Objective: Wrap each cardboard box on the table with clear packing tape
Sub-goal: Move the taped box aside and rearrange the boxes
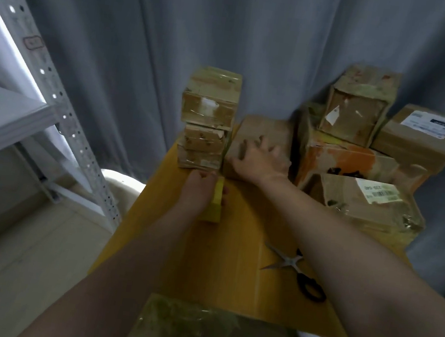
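Observation:
My right hand (258, 157) lies spread on top of a plain brown cardboard box (272, 131) at the far middle of the yellow table (232, 255), fingers over its left edge. My left hand (198, 190) grips a yellowish roll of tape (214, 204) standing on the table just in front of that box. To the left stands a stack of small taped boxes (208, 117). More boxes are piled at the right, one with orange print (342, 159), one on top of it (358, 107).
Scissors (295, 270) lie open on the table at the right. A labelled box (367, 206) and another (420, 133) sit at the right edge. A taped box (209, 335) is nearest me. A white metal shelf (25, 100) stands left; grey curtain behind.

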Motion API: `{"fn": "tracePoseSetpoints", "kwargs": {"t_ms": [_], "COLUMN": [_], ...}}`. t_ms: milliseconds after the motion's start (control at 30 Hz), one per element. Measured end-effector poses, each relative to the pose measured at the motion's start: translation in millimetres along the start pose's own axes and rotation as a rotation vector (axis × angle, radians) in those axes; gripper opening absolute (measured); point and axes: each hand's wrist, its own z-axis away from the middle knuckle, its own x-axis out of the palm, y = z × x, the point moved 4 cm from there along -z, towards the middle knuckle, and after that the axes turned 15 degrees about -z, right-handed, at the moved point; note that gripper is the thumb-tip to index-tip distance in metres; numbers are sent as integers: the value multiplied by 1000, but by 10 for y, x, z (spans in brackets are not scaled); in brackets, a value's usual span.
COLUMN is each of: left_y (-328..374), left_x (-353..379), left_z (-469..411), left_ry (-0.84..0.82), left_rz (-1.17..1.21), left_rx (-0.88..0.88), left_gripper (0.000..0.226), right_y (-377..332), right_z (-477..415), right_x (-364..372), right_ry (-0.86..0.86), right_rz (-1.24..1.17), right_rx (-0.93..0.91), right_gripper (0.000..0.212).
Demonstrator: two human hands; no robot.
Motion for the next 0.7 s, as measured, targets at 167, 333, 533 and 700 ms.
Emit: {"fn": "tracePoseSetpoints", "kwargs": {"t_ms": [167,333,533,700], "left_y": [39,70,74,73], "left_x": [23,58,55,28], "left_z": [-137,-147,-100,105], "left_ry": [-3,-37,-17,22], "left_rz": [-47,43,67,106], "left_rx": [-8,-47,-34,-3], "left_gripper": [37,29,29,31], "right_y": [-49,-12,1,-5], "right_z": [-442,-706,-645,-289], "right_x": [39,161,204,218], "right_ry": [-27,-91,-120,-135], "right_rz": [-57,-28,-2,9], "right_rx": [272,336,363,371], "right_gripper": [96,127,137,127]}}
